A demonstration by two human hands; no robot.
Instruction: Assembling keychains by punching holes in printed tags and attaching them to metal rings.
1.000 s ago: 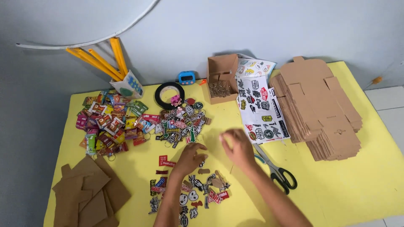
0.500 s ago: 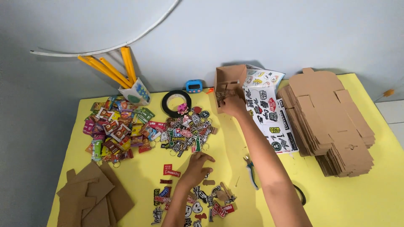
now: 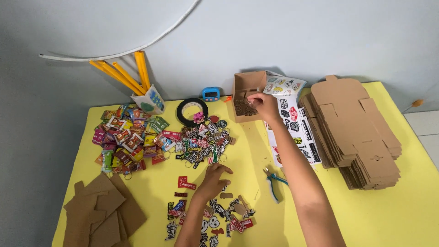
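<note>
My right hand (image 3: 264,104) reaches far across the yellow table (image 3: 247,151) to the small open cardboard box (image 3: 247,89) at the back, fingers pinched at its contents; whether they grip anything is hidden. My left hand (image 3: 212,179) rests, fingers spread, on the table just above a cluster of small flat charms and stickers (image 3: 215,218) near the front edge. A larger heap of black-and-white key rings (image 3: 203,144) lies between the hands.
A pile of colourful packets (image 3: 130,142) is at the left, flat cardboard pieces (image 3: 98,212) front left, a tall stack of unfolded boxes (image 3: 354,132) at the right, sticker sheets (image 3: 292,123) beside it. Teal-handled pliers (image 3: 273,182), a black tape roll (image 3: 192,111), a blue timer (image 3: 211,94) and a cup of yellow sticks (image 3: 148,98) stand around.
My right hand has travelled from the front cluster up to the small box at the back. My left hand has stayed at the cluster, and the view has shifted down a little.
</note>
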